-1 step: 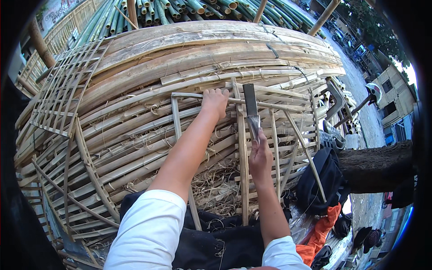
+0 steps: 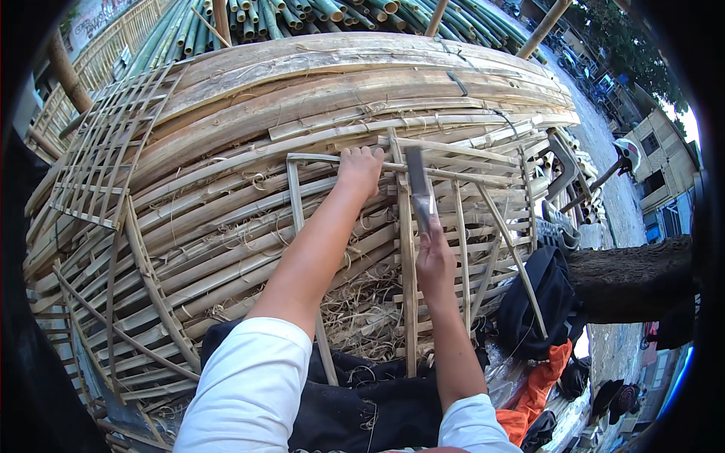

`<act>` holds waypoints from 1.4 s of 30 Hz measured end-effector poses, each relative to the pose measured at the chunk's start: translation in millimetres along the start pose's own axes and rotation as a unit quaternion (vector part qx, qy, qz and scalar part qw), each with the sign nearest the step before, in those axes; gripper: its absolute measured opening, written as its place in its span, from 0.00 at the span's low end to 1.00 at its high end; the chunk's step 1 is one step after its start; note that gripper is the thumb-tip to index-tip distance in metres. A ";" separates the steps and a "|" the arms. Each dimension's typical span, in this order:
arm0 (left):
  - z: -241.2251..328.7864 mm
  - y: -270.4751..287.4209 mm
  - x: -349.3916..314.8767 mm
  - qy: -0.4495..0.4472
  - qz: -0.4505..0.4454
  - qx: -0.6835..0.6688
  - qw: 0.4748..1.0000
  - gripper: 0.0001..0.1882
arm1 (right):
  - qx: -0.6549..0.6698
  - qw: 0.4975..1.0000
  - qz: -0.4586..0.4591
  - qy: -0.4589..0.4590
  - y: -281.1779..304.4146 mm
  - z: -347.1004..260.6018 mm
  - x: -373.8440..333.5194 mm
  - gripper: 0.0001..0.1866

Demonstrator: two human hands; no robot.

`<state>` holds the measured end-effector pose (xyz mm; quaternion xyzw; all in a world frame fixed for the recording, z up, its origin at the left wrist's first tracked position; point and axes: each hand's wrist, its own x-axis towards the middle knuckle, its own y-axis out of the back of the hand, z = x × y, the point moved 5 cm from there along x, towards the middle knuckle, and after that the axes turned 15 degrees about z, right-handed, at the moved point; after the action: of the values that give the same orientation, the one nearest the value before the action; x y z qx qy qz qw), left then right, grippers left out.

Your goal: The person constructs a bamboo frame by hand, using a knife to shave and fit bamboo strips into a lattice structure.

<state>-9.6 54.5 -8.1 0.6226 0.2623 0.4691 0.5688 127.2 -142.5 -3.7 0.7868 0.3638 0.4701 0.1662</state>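
My left hand (image 2: 359,171) is closed around a thin bamboo strip (image 2: 313,158), the far crosspiece of a light bamboo frame. One leg (image 2: 296,198) of that frame comes down toward my lap, left of the hand. My right hand (image 2: 436,260) grips the handle of a machete with a dark, square-ended blade (image 2: 416,172). The blade points away from me, over the crosspiece, a little right of my left hand. Motion blurs its far end, and I cannot tell whether it touches the strip. An upright bamboo slat (image 2: 408,302) runs below the blade.
Split bamboo lengths (image 2: 249,113) spread before me, with curly shavings (image 2: 362,317) nearby. A bamboo lattice (image 2: 113,143) leans at the left. Green poles (image 2: 302,19) are stacked at the back. To the right lie a black bag (image 2: 540,302), orange cloth (image 2: 536,392) and a thick log (image 2: 630,279).
The machete blade has dipped and shifted slightly toward me, and its far end is now blurred. My right hand has moved slightly; my left hand keeps its hold on the strip.
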 end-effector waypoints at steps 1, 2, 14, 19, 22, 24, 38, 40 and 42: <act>-2.0 -0.1 0.5 -0.001 -0.001 -0.001 1.000 0.29 | -0.080 0.985 -0.132 -0.072 -12.2 10.7 -2.5 0.22; -2.9 -4.3 -0.4 -0.002 -0.005 0.000 1.000 0.29 | -0.090 0.984 -0.140 -0.067 -14.1 12.5 -0.8 0.22; -5.6 -10.1 0.7 0.001 0.021 0.006 1.000 0.29 | -0.029 0.990 -0.108 -0.089 -13.0 4.1 4.1 0.21; -5.3 -2.7 -0.6 0.000 -0.008 0.020 1.000 0.28 | 0.044 0.998 -0.034 -0.006 -0.7 1.4 5.1 0.23; -2.2 -9.3 -3.6 -0.006 -0.001 0.007 1.000 0.30 | -0.065 0.988 -0.135 -0.034 -22.4 20.4 -1.3 0.22; -6.8 -9.6 0.0 -0.002 0.009 -0.002 1.000 0.31 | -0.068 0.985 -0.150 -0.052 -25.2 19.2 -1.9 0.23; -3.6 -9.5 2.3 -0.011 0.021 0.008 1.000 0.31 | 0.017 0.999 -0.035 0.013 -9.5 7.0 12.5 0.22; -5.8 -9.3 0.3 -0.002 0.027 -0.014 1.000 0.31 | -0.061 0.984 -0.160 -0.048 -22.5 19.0 7.4 0.21; -2.5 -7.3 3.1 -0.006 0.017 0.000 1.000 0.30 | -0.050 0.989 -0.131 -0.034 -27.8 26.6 5.6 0.21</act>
<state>-9.0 59.9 -14.3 0.6300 0.2483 0.4752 0.5619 140.2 -117.4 -30.4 0.7383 0.4343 0.4349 0.2778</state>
